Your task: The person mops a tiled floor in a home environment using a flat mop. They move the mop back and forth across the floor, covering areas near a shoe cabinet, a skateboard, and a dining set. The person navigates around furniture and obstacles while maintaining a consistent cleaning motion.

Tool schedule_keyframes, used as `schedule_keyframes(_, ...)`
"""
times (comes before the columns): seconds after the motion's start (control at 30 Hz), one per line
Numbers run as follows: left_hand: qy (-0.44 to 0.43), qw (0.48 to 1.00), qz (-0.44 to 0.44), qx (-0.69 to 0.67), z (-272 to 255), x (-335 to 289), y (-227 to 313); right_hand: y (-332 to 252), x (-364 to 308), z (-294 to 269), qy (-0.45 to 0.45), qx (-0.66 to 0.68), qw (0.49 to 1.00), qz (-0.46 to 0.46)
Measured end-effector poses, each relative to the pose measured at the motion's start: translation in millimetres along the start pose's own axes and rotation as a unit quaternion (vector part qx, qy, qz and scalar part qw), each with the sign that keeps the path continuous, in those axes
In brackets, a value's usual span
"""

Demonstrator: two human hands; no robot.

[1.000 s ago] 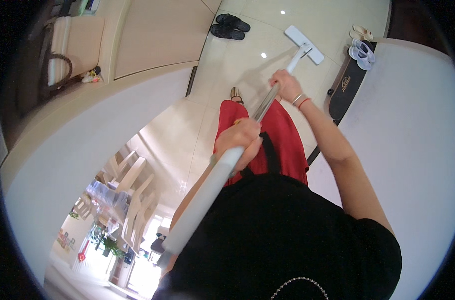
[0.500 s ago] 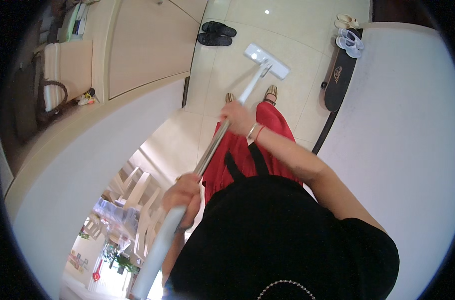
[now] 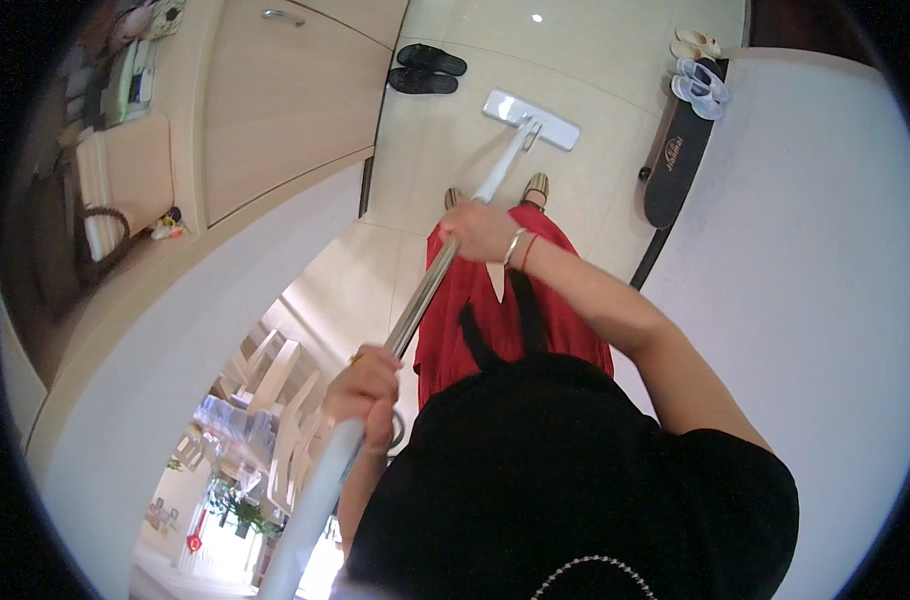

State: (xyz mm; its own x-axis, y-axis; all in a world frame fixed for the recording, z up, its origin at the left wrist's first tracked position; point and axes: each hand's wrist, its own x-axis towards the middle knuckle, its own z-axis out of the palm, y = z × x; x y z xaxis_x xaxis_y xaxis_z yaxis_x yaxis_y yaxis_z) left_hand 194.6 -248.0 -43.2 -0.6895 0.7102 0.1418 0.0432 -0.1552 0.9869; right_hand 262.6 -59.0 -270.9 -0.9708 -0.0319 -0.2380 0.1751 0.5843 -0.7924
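Note:
A flat mop stretches from the lower left up to its white rectangular head (image 3: 531, 120), which rests on the tiled floor in front of my feet. Wrapped round the mop's metal pole (image 3: 422, 300), just below its white lower section, is my right hand (image 3: 478, 231), with a bangle and a red string at the wrist. Lower on the left, my left hand (image 3: 363, 393) grips the pole close to the thick pale handle (image 3: 320, 500); a ring shows on one finger.
Black slippers (image 3: 424, 70) lie by a wooden cabinet (image 3: 285, 100) at the far left. On the right, a skateboard (image 3: 677, 170) with pale shoes (image 3: 702, 88) at its far end sits along a white wall (image 3: 795, 250). Chairs (image 3: 275, 380) stand at the lower left.
The mop head has turned slightly, and its left end sits a little further left. Both hands keep their grip on the pole. The view has shifted a little.

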Motion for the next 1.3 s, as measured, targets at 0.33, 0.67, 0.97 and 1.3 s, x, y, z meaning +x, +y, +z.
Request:
schedule_keyframes(0.33, -0.064, 0.991, 0.080, -0.090, 143, 85, -123, 178, -61, -97, 0.194, -0.054, 0.967, 0.156)
schedule_keyframes(0.67, -0.185, 0.981, 0.056, -0.002, 37, 46, -58, 86, -42, 13, 0.279, 0.005, 0.952, 0.124)
schedule_keyframes(0.97, -0.107, 0.993, -0.043, 0.015, -60, -7, 33, -56, 8, 82, 0.174, 0.082, 0.977, 0.089)
schedule_keyframes(1.3, -0.004, 0.999, 0.002, -0.049, 61, -4, -63, 76, -62, 1, 0.116, -0.021, 0.987, 0.108)
